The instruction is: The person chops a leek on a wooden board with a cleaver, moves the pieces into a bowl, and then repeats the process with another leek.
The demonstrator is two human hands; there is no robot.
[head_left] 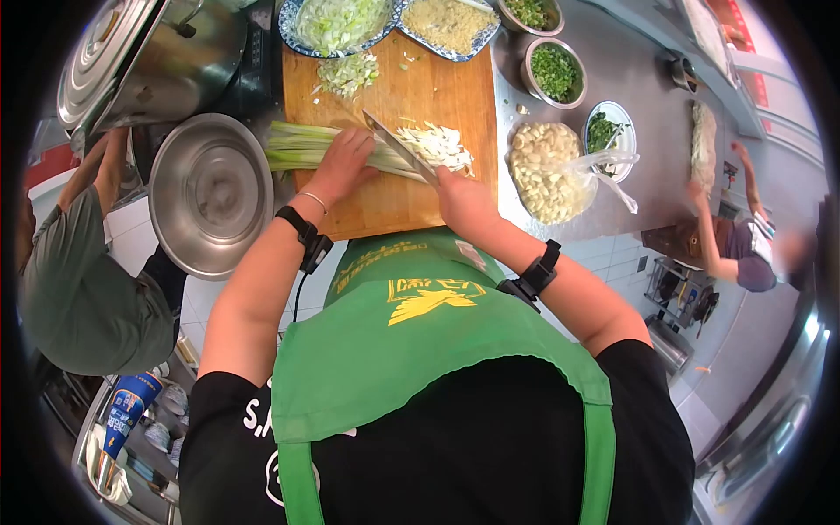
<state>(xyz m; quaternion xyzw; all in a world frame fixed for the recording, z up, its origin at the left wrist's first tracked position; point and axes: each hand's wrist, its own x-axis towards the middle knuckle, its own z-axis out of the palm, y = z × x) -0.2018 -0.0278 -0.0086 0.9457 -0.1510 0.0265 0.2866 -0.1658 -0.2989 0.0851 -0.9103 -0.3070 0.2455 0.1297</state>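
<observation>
My left hand (pixel 344 164) presses down on a bunch of scallions (pixel 296 146) that lies across the wooden cutting board (pixel 411 206), fingers curled over the stalks. My right hand (pixel 468 203) grips a kitchen knife (pixel 398 145) by its handle, which is hidden in the fist. Its blade slants across the white ends of the scallions, close to my left fingertips. Chopped white scallion pieces (pixel 444 145) lie in a heap to the right of the blade. Another small pile of chopped scallion (pixel 348 74) sits at the back of the board.
Behind are a plate of sliced scallion (pixel 341 24) and a plate of minced garlic-like bits (pixel 448 28). To the right stand a bowl of chopped greens (pixel 555 73) and a bag of peeled garlic (pixel 549 171). A steel basin (pixel 212 194) is left. Co-workers stand at both sides.
</observation>
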